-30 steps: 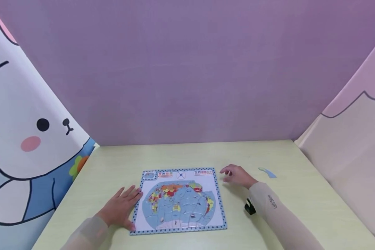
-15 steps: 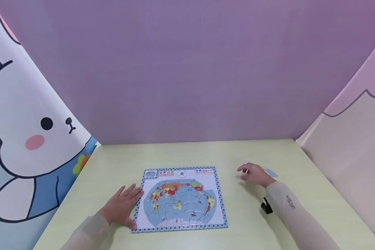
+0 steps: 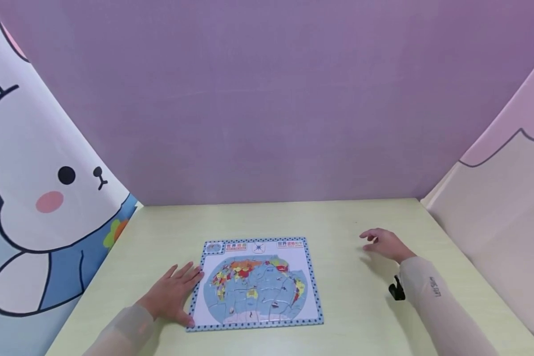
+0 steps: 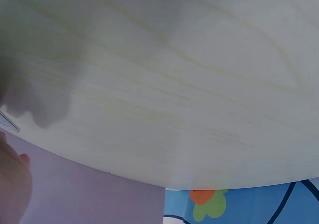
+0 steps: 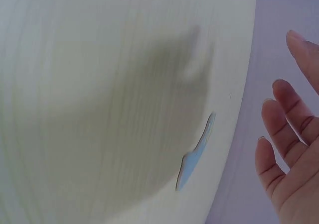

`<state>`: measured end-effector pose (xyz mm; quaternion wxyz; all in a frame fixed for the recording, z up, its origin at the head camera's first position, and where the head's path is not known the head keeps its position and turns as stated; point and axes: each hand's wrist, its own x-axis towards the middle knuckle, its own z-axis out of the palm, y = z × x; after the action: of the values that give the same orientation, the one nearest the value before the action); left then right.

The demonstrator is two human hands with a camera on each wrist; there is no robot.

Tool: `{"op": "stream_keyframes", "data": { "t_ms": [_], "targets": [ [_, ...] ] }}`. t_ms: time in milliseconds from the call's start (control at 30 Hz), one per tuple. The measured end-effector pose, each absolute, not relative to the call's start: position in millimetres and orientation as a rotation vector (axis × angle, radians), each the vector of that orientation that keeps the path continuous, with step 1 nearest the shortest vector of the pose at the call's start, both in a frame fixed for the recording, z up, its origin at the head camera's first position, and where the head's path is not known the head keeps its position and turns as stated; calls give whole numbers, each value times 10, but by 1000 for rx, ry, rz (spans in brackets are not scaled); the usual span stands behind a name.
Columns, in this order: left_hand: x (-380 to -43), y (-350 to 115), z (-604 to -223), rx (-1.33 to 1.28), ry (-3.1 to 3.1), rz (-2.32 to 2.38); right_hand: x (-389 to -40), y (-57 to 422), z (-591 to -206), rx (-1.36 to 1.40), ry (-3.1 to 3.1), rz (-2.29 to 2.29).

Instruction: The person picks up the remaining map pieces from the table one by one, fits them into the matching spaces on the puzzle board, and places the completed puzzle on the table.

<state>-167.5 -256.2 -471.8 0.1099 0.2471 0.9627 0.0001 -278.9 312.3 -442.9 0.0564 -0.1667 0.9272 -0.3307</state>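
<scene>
A world map jigsaw puzzle (image 3: 260,291) with a blue dotted border lies flat on the table. A white notch shows at the map's upper right edge. My left hand (image 3: 171,294) rests at the puzzle's left border, fingers spread, the thumb at its lower left corner. To the right of the puzzle, my right hand (image 3: 384,244) hovers over the table with loosely bent fingers and holds nothing. In the right wrist view, a loose blue puzzle piece (image 5: 194,157) lies on the table under that hand's shadow, apart from the fingers. The head view has this piece hidden behind the hand.
The pale wood-grain table (image 3: 338,215) ends at a purple wall panel (image 3: 267,109) at the back. A cartoon rabbit panel (image 3: 22,148) stands along the left side, and a pale panel (image 3: 507,207) along the right. A black wrist device (image 3: 397,289) sits under the right sleeve.
My right hand has moved rightward, away from the puzzle, and now covers the loose piece in the head view. My left hand stays at the puzzle's left border.
</scene>
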Motion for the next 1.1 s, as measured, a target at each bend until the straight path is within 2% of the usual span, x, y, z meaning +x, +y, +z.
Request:
{"op": "stream_keyframes", "data": {
  "t_ms": [1100],
  "targets": [
    [-1675, -2555, -4729, 681, 2824, -10, -2853, 3594, -4707, -290, 2940, -939]
  ]
}}
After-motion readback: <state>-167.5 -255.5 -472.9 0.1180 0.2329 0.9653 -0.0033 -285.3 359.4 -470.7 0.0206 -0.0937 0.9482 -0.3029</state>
